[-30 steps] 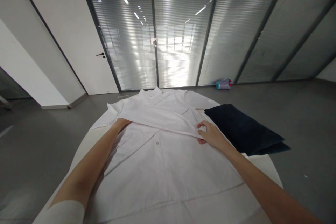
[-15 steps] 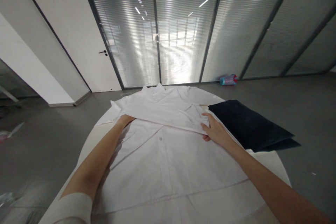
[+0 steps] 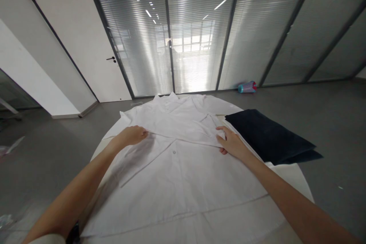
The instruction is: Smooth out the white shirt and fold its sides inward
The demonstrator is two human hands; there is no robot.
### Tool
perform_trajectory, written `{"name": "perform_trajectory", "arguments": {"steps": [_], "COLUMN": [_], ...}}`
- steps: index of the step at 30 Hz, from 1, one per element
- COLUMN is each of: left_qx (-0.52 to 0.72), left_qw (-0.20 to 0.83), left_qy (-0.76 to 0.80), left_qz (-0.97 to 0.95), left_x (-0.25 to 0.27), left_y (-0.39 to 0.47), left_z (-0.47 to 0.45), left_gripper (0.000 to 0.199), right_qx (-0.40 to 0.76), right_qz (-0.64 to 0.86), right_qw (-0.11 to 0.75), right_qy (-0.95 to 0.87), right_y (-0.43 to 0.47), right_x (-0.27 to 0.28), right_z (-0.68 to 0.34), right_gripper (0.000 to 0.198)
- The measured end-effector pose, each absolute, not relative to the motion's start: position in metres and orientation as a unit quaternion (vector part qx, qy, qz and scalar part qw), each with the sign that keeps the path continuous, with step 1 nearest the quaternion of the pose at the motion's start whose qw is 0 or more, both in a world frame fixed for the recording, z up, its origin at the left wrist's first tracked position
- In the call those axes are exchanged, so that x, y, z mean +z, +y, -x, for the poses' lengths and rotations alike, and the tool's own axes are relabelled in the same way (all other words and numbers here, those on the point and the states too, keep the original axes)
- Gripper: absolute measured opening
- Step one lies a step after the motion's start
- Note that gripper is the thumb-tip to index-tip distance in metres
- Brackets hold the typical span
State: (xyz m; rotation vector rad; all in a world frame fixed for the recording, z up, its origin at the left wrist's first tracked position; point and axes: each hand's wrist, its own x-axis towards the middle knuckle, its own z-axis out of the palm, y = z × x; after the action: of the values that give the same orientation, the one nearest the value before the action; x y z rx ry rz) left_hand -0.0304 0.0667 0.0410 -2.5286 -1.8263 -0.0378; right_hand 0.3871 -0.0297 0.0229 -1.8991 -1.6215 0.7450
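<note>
Your white button-front cotton shirt (image 3: pixel 177 171) lies spread flat, front up, on the round white bench (image 3: pixel 288 177), collar at the far edge and hem nearest you. A sleeve is folded across the chest, making a band that runs from one hand to the other.

Your left hand (image 3: pixel 132 135) rests palm down on the left end of that folded band, fingers curled loosely over the cloth; you cannot tell from this angle whether they actually pinch the fabric or only press on it. Your right hand (image 3: pixel 231 143) sits at the right end of the band, fingers bent over the fold's edge and thumb tucked below it, so it looks closed on the shirt's fold there.

Just beside your right hand, touching the shirt's right edge, lies a folded dark navy cloth (image 3: pixel 271 137), partly overhanging the bench's rim. Beyond the bench, on the grey floor against the glass partition (image 3: pixel 197 30) with its lowered blinds, lies a small teal and pink cylinder (image 3: pixel 246 87). A white door (image 3: pixel 94 57) with a dark handle stands at far left.
</note>
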Motion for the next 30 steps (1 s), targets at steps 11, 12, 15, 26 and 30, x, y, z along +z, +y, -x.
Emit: {"name": "perform_trajectory", "arguments": {"steps": [11,12,15,26,30], "left_qx": [-0.066,-0.051,-0.022,-0.036,-0.078], "left_qw": [0.023,0.012,-0.004,0.014,0.036], "left_qy": [-0.588,-0.589,-0.599,-0.587,-0.554], "left_qz": [0.806,0.806,0.8,0.808,0.828], "left_x": [0.032,0.021,-0.007,-0.013,-0.006], "left_y": [0.153,0.159,0.166,0.166,0.155], "left_z": [0.006,0.009,0.02,0.026,0.016], "left_gripper": [0.056,0.061,0.068,0.069,0.063], "right_qx": [0.286,0.287,0.294,0.315,0.321], "right_qz": [0.702,0.701,0.701,0.715,0.712], "right_qw": [0.282,0.281,0.277,0.283,0.293], "right_qy": [-0.588,-0.589,-0.588,-0.557,-0.552], "right_y": [-0.035,-0.034,-0.032,-0.032,-0.033], "right_x": [0.028,0.027,0.022,0.03,0.031], "right_z": [-0.382,-0.383,-0.387,-0.382,-0.38], "right_gripper": [0.055,0.054,0.051,0.035,0.039]}}
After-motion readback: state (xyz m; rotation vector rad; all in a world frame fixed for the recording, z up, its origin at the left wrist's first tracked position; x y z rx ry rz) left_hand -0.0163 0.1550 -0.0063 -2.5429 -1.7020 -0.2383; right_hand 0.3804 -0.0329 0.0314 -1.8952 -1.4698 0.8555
